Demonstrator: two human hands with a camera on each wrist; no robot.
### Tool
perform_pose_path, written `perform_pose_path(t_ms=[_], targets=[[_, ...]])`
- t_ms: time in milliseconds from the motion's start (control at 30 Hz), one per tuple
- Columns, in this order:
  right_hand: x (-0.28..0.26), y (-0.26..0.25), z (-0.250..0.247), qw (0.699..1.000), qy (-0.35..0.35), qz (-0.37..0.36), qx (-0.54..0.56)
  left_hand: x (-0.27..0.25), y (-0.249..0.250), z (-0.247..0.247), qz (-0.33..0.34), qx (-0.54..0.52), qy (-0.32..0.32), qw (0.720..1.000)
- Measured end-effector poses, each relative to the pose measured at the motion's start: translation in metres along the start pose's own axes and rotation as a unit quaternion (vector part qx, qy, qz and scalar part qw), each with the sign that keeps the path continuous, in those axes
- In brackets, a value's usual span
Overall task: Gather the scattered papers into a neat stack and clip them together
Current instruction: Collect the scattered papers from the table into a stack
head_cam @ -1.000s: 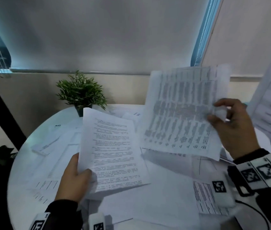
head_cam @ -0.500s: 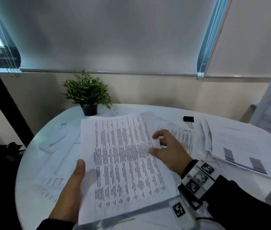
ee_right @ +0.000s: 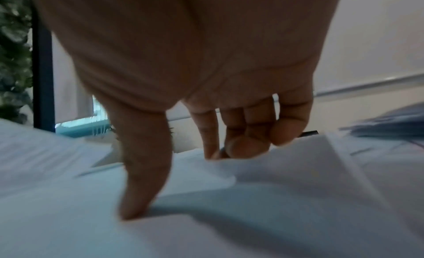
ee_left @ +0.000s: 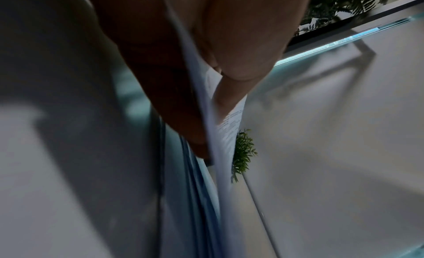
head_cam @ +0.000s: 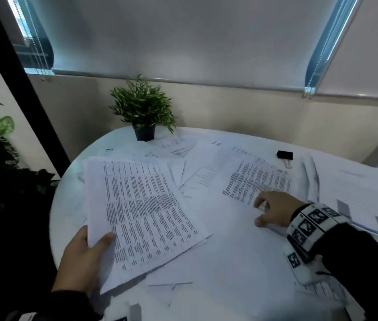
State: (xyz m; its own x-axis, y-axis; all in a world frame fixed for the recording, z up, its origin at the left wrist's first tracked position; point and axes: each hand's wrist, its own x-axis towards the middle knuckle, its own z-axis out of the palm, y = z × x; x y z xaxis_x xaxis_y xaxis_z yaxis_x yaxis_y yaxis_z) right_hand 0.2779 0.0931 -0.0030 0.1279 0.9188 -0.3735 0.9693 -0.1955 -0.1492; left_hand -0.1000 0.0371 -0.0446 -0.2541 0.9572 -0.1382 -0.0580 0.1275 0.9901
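Note:
My left hand (head_cam: 86, 253) grips the lower left corner of a stack of printed papers (head_cam: 141, 209), thumb on top, held slightly above the round white table (head_cam: 67, 205). The left wrist view shows that stack (ee_left: 220, 138) edge-on between thumb and fingers. My right hand (head_cam: 265, 212) reaches to the right and rests on loose sheets, its fingertips on a printed sheet (head_cam: 252, 179). In the right wrist view the thumb (ee_right: 142, 171) presses a blank sheet while the bent fingers (ee_right: 247, 135) touch a sheet edge. A black binder clip (head_cam: 284, 155) lies beyond, untouched.
More loose sheets fan out at the table's middle (head_cam: 197, 167) and a further pile lies at the right (head_cam: 357, 193). A small potted plant (head_cam: 144, 112) stands at the table's far edge. A dark post (head_cam: 21, 77) and leafy plants are at the left.
My right hand laid its printed sheet onto the stack in my left hand, then let go and moved right and down onto the loose sheets near the clip.

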Motion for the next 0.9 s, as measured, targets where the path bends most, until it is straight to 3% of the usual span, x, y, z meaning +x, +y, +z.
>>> perform_pose_path(t_ms=[200,300,400,467,533,667,800,833,900], targets=[[-0.024,0.005,-0.043,0.996,0.072,-0.017,0.052,0.000,-0.013,-0.001,-0.035,-0.076,-0.032,0.996],[-0.051,-0.001,-0.073,0.969,0.189,-0.017,0.157,-0.007,-0.005,0.005,-0.020,-0.100,-0.036,0.994],[-0.090,-0.034,-0.096,0.923,0.354,-0.090,0.122,-0.016,0.004,0.017,0.012,-0.113,-0.063,0.992],[-0.112,-0.072,-0.090,0.905,0.386,-0.157,0.087,-0.016,0.007,0.021,0.041,-0.078,-0.078,0.993],[-0.123,-0.111,-0.061,0.913,0.332,-0.232,0.040,-0.013,0.007,0.027,0.046,-0.077,-0.096,0.991],[-0.114,-0.174,0.018,0.938,0.122,-0.322,0.051,-0.011,0.004,0.038,-0.014,-0.092,-0.093,0.991],[-0.101,-0.196,0.044,0.927,0.008,-0.339,0.161,-0.016,0.003,0.039,-0.092,-0.216,-0.130,0.963],[-0.100,-0.196,0.042,0.925,-0.023,-0.335,0.177,-0.016,0.005,0.038,-0.098,-0.215,-0.102,0.966],[-0.093,-0.183,0.031,0.925,-0.051,-0.312,0.211,-0.008,0.001,0.031,-0.062,-0.111,-0.067,0.990]])
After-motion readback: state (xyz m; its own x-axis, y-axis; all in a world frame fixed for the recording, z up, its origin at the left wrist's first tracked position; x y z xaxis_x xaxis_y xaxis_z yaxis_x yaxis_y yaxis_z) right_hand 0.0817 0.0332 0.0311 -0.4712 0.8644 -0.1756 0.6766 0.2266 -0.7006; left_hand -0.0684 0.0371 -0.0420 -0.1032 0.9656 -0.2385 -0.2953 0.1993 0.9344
